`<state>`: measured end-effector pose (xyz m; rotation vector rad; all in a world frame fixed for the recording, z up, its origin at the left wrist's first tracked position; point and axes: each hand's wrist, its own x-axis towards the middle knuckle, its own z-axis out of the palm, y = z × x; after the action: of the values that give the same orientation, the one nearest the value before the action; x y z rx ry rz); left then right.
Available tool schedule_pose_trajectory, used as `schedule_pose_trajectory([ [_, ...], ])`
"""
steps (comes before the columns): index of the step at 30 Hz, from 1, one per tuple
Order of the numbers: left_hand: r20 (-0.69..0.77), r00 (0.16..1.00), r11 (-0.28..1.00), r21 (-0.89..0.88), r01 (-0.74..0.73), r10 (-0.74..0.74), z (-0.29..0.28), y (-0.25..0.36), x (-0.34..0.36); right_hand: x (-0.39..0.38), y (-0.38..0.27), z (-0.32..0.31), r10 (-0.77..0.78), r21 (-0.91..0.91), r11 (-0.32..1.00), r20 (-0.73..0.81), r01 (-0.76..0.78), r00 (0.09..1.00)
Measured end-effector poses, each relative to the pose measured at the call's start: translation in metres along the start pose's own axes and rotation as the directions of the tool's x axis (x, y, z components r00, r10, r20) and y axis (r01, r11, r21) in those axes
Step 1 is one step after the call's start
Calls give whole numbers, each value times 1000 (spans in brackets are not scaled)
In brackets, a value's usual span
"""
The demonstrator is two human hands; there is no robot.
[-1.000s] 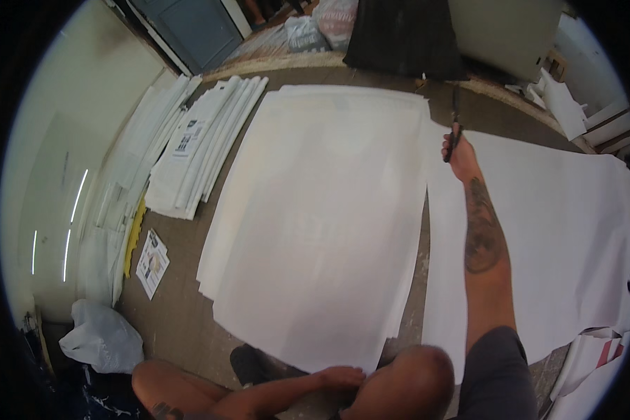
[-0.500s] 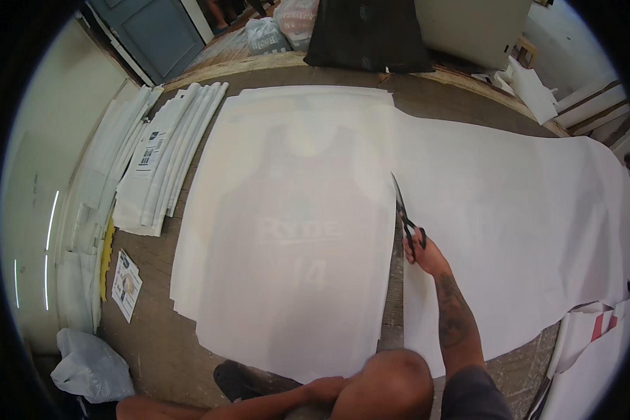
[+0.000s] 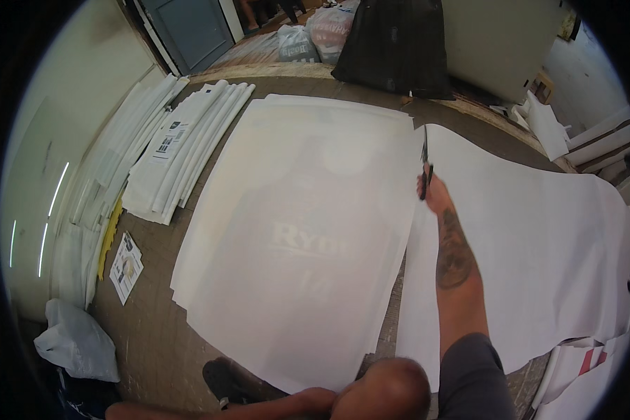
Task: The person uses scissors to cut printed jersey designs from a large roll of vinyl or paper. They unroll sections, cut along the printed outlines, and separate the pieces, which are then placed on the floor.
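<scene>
My right hand grips black-handled scissors, blades pointing away from me. They stand at the far end of the line between two large white paper sheets. The left-hand sheet lies on top of a stack, with a faint sleeveless jersey shape and lettering on it. On the right, the other white sheet spreads out wavy and partly passes under my right forearm. My left hand is low by my bent knee; its fingers are hidden.
Rolled and folded white sheets lie along the left wall. A printed card and a pale plastic bag are nearer. A large black bag and filled plastic bags stand at the back. More papers lie at lower right.
My right hand has moved farther away with the scissors, to the far edge of the paper. The two sheets now look separate there. The view has shifted, moving the far background rightward.
</scene>
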<state>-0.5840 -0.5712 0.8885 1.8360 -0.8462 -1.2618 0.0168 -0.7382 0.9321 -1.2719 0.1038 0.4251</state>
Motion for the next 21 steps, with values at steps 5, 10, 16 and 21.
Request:
schedule_pose_trajectory([
  [5, -86, 994, 970, 228, 79, -61, -30, -24, -3, -13, 11, 3, -807, -656, 386, 99, 648, 582],
  [10, -360, 909, 901, 431, -37, 210, -84, -43, 28, -225, 133, -36, -613, -905, 354, -34, 236, 789],
  [16, -458, 870, 836, 538, 108, 182, -106, -55, 18, -434, 252, -100, -544, -952, 289, -246, -96, 802],
  [21, -467, 842, 799, 596, 74, 270, -100, -57, -1, -408, 229, -124, -580, -928, 328, -345, -176, 738],
])
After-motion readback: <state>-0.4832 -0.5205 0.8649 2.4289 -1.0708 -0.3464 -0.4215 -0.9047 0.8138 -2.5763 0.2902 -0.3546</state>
